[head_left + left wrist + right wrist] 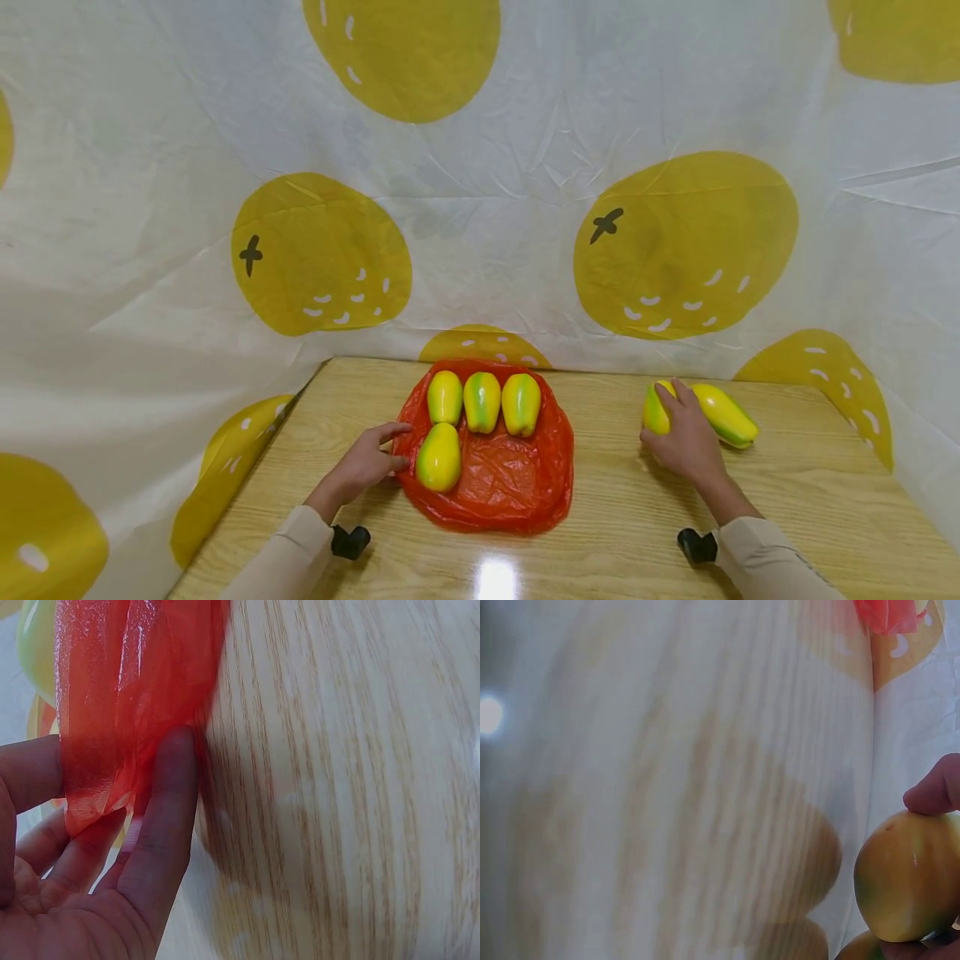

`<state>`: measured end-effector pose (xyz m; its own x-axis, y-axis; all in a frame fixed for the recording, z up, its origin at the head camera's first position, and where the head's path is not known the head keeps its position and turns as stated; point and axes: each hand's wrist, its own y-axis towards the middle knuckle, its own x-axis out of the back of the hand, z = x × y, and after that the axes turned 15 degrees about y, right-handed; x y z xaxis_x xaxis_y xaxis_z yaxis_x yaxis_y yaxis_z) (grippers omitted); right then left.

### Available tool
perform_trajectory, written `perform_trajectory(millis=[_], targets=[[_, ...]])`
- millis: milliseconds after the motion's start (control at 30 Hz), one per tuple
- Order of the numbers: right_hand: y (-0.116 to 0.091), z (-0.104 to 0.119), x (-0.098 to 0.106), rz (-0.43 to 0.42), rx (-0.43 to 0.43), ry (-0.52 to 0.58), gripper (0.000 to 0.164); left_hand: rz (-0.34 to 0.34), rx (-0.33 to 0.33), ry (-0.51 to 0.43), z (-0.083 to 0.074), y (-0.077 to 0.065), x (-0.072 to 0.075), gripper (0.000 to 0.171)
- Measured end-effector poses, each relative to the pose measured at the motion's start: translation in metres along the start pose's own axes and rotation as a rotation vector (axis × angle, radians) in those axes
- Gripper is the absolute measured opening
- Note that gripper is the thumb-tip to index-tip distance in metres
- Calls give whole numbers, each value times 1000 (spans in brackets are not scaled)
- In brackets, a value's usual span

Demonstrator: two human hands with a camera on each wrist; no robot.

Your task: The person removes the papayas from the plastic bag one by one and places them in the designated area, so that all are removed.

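Note:
A red plastic bag (pixel 510 487) lies flat on the wooden table (pixel 637 533), with three yellow-green fruits in a row at its back (pixel 482 402) and another one (pixel 438 457) at the front left. My left hand (pixel 397 448) is at the bag's left edge beside that front fruit. In the left wrist view its fingers (pixel 169 825) pinch the thin red plastic (pixel 127 697). My right hand (pixel 678 429) grips a fifth fruit (pixel 655 414) on the table to the right. A fingertip (pixel 934 791) rests on that fruit's top (pixel 907 877).
One more fruit (pixel 726 414) lies just right of my right hand, touching or nearly touching the gripped one. A white cloth with large yellow fruit prints (pixel 682 242) hangs round the table's back and sides. Bare wood lies between bag and right hand.

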<state>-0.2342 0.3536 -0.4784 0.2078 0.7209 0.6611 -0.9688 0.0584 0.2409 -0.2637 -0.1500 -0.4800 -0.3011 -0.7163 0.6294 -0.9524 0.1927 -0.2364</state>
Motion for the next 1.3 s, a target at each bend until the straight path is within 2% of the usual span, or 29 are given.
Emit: perform_trajectory(millis=[667,1100,1300], targets=[[-1,-4,-3,15,25,9,75,-3,-16,-9,0,0,-2,57],[-7,6,-1,13,41,-38,74,5,-20,-10,-1,-3,-2,57],[-12,16,0,-26,64,-53,70,5,-15,-5,-1,-3,-1,58]])
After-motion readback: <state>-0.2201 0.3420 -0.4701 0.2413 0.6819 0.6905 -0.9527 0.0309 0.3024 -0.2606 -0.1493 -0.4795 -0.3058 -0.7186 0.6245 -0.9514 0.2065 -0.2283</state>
